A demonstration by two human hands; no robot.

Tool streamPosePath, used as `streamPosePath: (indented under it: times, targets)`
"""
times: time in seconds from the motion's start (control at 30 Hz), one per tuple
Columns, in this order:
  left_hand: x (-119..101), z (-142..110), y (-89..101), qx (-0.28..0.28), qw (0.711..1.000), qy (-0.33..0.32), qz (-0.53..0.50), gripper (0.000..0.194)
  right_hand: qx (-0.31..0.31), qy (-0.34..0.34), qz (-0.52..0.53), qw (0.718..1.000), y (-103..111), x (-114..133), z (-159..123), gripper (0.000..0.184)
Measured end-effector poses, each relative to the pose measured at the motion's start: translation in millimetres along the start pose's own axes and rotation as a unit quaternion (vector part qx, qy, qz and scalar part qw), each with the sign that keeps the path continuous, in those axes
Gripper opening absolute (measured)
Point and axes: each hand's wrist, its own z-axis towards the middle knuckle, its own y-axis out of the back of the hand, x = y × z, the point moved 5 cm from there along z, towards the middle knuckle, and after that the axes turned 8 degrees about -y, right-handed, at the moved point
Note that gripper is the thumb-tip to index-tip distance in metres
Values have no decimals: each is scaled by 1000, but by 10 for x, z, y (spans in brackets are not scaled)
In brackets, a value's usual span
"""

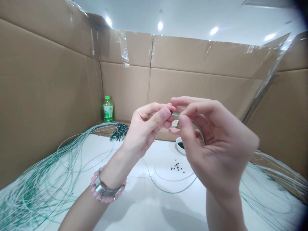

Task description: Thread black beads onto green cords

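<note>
Green-white cord point(189, 118): your left grip point(146, 128) pinches it shut near the dark tip point(171, 112); right grip point(216, 147) half-closed, hold unclear. Keep pinch steady; black beads point(176, 167) at six o'clock.

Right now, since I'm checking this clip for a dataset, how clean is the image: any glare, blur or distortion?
Head view: the ceiling lights flare white, the clear tape shines, the wide lens bends the cardboard wall, and the right corners darken; the left hand, right hand and green cord look fairly sharp.
</note>
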Motion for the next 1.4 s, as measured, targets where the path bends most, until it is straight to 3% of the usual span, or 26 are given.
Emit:
streamPosePath:
  times: [0.77, 1.03, 1.13, 1.4]
  targets:
    - [-36, -20, -11, 24, 999, -26, 41, 9, 6, 21, -39, 999, 13, 48, 0, 17]
    - [-108, -48, 46, 4, 984, -99, 147, 19, 9, -42, 24, 999, 36, -53, -1, 11]
    - [-137, -49, 54, -9, 977, -123, 176, 15, 10, -57, 35, 998, 38, -87, 3, 10]
    - [-255, -121, -39, -50, 933, -212, 286, 9, -9, -78, 53, 996, -18, -80, 38, 6]
